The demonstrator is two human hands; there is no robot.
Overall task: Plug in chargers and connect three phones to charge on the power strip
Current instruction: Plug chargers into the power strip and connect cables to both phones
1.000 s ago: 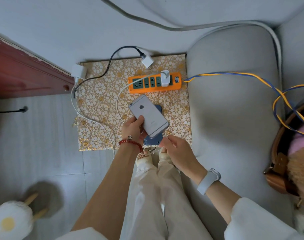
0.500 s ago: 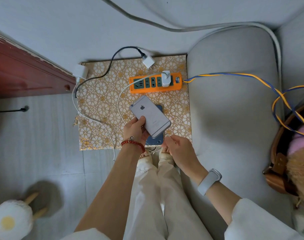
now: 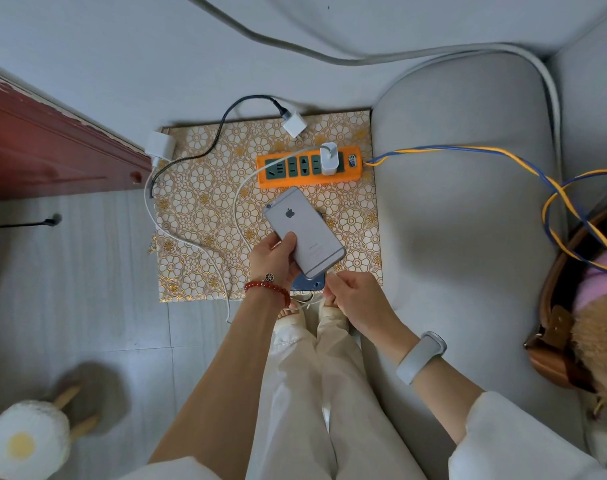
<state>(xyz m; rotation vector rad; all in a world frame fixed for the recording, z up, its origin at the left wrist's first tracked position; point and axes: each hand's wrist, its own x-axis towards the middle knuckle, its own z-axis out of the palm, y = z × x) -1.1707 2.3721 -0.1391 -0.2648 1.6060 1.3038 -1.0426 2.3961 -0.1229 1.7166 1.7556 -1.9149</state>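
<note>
A pale tiled floor (image 3: 87,306) carries a gold floral mat (image 3: 198,216). On the mat lie an orange power strip (image 3: 309,168) with one white charger (image 3: 328,159) plugged in, a loose white charger (image 3: 294,124), a blue phone (image 3: 309,284), and white and black cables.

Orange power strip (image 3: 309,167) lying flat on the patterned mat, white charger (image 3: 328,158) sitting plugged into it, silver phone (image 3: 304,232) tilting face down above a blue phone (image 3: 308,284), two loose white chargers (image 3: 294,124) (image 3: 161,145) resting unplugged nearby.
</note>
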